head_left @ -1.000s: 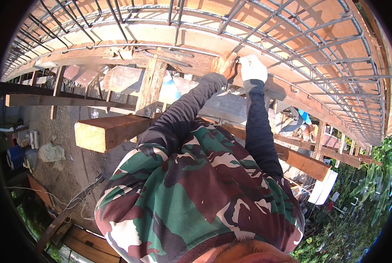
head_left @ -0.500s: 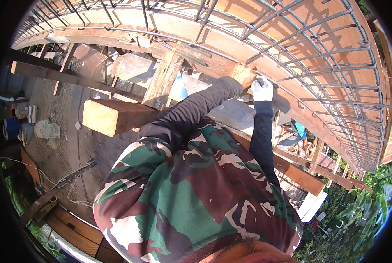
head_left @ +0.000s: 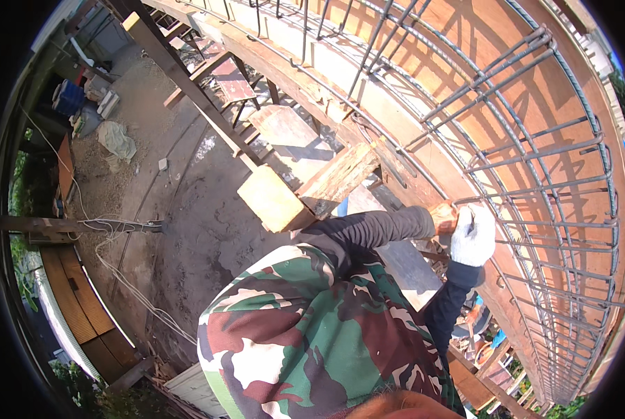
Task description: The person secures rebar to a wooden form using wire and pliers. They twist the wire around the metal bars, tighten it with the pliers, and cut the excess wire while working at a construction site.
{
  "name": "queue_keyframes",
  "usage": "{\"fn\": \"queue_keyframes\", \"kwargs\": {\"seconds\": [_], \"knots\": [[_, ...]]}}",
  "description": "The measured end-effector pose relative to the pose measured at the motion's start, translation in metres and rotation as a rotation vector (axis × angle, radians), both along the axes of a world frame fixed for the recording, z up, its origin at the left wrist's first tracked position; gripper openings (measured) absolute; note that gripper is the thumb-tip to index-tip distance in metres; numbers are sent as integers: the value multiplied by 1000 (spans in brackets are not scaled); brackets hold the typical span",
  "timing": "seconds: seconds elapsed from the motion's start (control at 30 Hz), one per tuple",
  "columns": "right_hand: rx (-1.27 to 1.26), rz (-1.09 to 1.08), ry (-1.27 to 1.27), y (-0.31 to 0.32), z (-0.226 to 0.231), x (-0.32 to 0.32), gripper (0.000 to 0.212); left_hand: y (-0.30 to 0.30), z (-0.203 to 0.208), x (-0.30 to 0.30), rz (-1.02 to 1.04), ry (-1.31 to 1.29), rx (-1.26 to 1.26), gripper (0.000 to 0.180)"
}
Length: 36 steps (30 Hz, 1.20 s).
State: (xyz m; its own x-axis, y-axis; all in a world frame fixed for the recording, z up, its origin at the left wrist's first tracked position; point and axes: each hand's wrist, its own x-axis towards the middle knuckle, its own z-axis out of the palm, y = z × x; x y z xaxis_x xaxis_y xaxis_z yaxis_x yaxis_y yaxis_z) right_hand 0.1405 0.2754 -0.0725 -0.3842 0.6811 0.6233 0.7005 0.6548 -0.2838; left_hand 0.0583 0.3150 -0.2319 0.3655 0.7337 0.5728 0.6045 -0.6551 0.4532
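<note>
Close finger work is being done by both hands at the lower side of the rebar cage (head_left: 480, 82), near the end of a thin long bar (head_left: 402, 149). The bare left hand (head_left: 444, 218) is held just beside the white-gloved right hand (head_left: 473, 234); fingers of both are curled in. Whether anything is pinched cannot be told, since the fingertips are hidden. The cage is located ahead and to the right, inside plywood formwork (head_left: 581, 63); the thin bar is run along the edge timber (head_left: 284, 73). Step in hand, as judged: something small being handled at the bar. The next move probably calls for one hand to be kept steady there while precise fingerwork is managed by the other.
</note>
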Motion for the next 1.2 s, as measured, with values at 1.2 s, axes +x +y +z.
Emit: {"fn": "queue_keyframes", "kwargs": {"seconds": [1.2], "knots": [[-784,460,826,-97,-112,-1,27,-111,20,-92,-244,-1947,-956,51]]}}
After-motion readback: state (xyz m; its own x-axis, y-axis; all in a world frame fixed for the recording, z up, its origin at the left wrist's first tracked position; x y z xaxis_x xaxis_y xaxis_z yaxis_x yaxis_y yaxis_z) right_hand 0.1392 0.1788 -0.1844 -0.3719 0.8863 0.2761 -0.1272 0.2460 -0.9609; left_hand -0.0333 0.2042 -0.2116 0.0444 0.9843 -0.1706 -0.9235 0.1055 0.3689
